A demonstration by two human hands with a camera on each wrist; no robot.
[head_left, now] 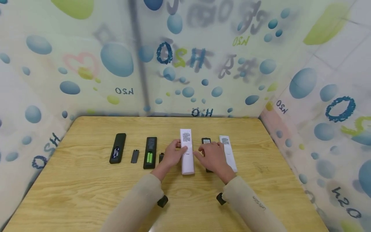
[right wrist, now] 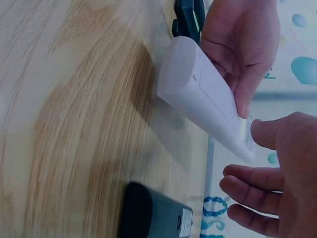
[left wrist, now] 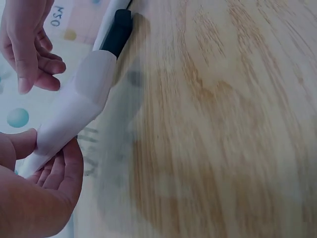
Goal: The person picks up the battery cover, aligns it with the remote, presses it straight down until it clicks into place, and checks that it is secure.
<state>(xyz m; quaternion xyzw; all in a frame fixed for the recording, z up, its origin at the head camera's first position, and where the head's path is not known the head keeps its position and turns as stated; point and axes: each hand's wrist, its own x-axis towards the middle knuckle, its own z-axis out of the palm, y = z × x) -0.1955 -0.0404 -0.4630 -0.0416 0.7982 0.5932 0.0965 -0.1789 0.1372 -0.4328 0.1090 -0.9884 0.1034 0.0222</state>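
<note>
My left hand (head_left: 172, 155) grips a white remote control (head_left: 187, 166) between its thumb and fingers. The remote has its back with the printed label turned up, and its battery cover (right wrist: 216, 89) is on. In the left wrist view it is raised above the wooden table. My right hand (head_left: 214, 157) hovers just right of it with the fingers apart and relaxed; in the right wrist view the thumb (right wrist: 267, 134) is close to the remote, with a gap between them. Below the right hand lies a dark remote (head_left: 206, 140), partly hidden by it.
Another white remote (head_left: 229, 154) lies at the right. On the left are a black remote (head_left: 118, 146) with its batteries showing, a loose black battery cover (head_left: 135, 156) and a black remote (head_left: 151, 145) with green batteries. A small black piece (head_left: 161, 156) is partly behind the left hand.
</note>
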